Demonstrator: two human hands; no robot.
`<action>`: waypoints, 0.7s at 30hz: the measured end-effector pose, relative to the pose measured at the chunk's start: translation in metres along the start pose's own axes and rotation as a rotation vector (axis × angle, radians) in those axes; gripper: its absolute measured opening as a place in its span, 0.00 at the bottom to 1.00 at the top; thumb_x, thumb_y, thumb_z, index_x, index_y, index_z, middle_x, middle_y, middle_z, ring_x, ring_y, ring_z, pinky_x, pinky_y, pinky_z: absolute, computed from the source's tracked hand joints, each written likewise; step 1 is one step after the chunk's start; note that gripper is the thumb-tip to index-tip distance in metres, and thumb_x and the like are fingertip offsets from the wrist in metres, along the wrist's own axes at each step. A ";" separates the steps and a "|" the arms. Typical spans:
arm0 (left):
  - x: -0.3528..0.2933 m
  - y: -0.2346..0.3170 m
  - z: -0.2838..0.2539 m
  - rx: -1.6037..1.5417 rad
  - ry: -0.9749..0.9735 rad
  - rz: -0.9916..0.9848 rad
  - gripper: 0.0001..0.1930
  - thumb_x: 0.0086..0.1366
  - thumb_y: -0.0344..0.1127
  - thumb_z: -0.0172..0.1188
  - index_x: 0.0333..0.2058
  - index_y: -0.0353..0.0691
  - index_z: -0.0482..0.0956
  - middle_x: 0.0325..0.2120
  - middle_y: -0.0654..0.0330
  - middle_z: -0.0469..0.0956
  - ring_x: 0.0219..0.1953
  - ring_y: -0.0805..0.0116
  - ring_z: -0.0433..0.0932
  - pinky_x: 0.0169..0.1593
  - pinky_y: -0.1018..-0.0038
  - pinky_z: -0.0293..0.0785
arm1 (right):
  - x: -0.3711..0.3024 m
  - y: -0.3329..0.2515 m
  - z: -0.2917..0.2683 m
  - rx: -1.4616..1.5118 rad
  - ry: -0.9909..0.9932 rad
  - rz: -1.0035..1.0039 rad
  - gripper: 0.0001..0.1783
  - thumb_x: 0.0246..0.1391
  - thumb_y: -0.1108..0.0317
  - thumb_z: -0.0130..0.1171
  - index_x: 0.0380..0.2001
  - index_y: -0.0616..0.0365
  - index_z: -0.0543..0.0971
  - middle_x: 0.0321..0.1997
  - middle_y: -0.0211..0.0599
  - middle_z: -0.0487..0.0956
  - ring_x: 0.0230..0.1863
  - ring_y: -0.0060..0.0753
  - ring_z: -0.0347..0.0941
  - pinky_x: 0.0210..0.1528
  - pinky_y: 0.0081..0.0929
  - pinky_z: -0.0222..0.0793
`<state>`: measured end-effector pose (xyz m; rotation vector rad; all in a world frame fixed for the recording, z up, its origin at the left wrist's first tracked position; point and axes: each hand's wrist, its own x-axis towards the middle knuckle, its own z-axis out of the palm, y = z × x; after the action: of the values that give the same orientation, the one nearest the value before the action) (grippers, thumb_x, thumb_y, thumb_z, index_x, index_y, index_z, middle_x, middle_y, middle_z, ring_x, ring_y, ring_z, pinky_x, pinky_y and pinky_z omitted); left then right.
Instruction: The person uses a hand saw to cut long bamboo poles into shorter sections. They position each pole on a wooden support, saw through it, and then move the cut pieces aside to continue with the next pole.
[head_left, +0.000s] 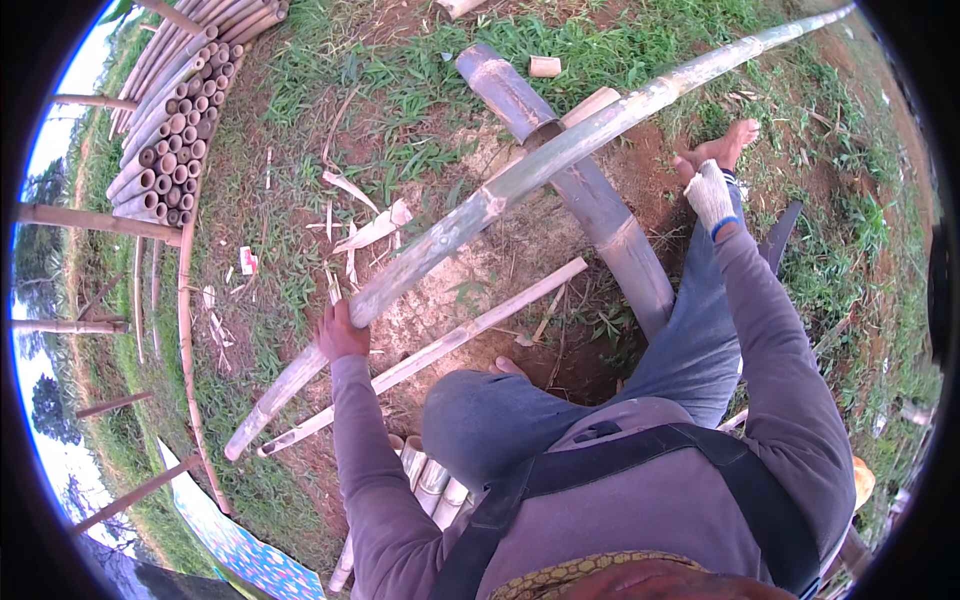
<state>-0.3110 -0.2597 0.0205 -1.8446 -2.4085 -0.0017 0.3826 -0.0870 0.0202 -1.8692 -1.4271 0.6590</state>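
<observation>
A long pale-green bamboo pole (590, 140) slants from the lower left to the far upper right. My bare left hand (343, 332) is closed around its near-left part. The pole crosses over a thick, dark bamboo length (615, 225) lying on the ground, near a notch in it. My right hand (710, 195), in a whitish knit glove with bare fingertips, is at my ankle beside my bare foot (735, 142); its grip is mostly hidden. A dark, blade-like piece (780, 236) shows just right of my right forearm. A thinner split bamboo strip (480, 325) lies between the pole and my knee.
Cut bamboo poles (175, 150) are stacked on a rack at the far left. Pale husk scraps (375, 226) and a short bamboo piece (545, 66) lie on the grass and soil. More bamboo lengths (432, 485) lie beside my left knee. A blue patterned sheet (235, 540) is at the lower left.
</observation>
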 end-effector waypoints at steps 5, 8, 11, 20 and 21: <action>0.057 0.040 0.028 -0.085 -0.065 -0.014 0.22 0.53 0.35 0.72 0.49 0.51 0.82 0.50 0.58 0.85 0.55 0.48 0.82 0.60 0.47 0.74 | -0.121 -0.006 0.055 -0.360 -0.194 -0.372 0.19 0.59 0.62 0.69 0.50 0.60 0.83 0.48 0.52 0.84 0.54 0.58 0.80 0.57 0.51 0.74; 0.065 0.036 0.024 -0.089 -0.031 0.015 0.22 0.56 0.32 0.68 0.51 0.52 0.82 0.49 0.57 0.85 0.57 0.47 0.82 0.61 0.45 0.73 | -0.146 -0.054 0.096 -0.487 -0.235 -0.699 0.20 0.52 0.65 0.71 0.48 0.55 0.82 0.57 0.44 0.78 0.61 0.58 0.72 0.61 0.59 0.69; 0.071 0.031 0.017 -0.097 -0.085 0.054 0.23 0.56 0.31 0.65 0.53 0.50 0.80 0.51 0.54 0.85 0.56 0.46 0.83 0.62 0.45 0.74 | -0.157 -0.086 0.145 -0.489 -0.294 -1.063 0.22 0.50 0.65 0.71 0.50 0.54 0.81 0.58 0.44 0.77 0.60 0.55 0.73 0.67 0.56 0.67; 0.078 0.050 0.019 -0.143 -0.382 0.118 0.25 0.60 0.39 0.70 0.57 0.50 0.79 0.53 0.54 0.84 0.60 0.49 0.82 0.63 0.49 0.74 | -0.188 -0.100 0.242 -1.073 -1.054 -0.730 0.27 0.53 0.51 0.75 0.50 0.56 0.86 0.51 0.51 0.84 0.53 0.58 0.83 0.53 0.52 0.79; 0.074 0.049 0.022 -0.161 -0.379 0.119 0.27 0.60 0.40 0.71 0.59 0.51 0.78 0.55 0.54 0.83 0.62 0.49 0.80 0.66 0.49 0.72 | -0.190 -0.096 0.240 -1.115 -1.085 -0.759 0.25 0.52 0.51 0.75 0.48 0.56 0.87 0.51 0.52 0.84 0.53 0.58 0.83 0.52 0.53 0.80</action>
<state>-0.2846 -0.1737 0.0017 -2.2351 -2.5978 0.1853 0.0941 -0.2030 -0.0609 -1.3069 -3.4994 0.4912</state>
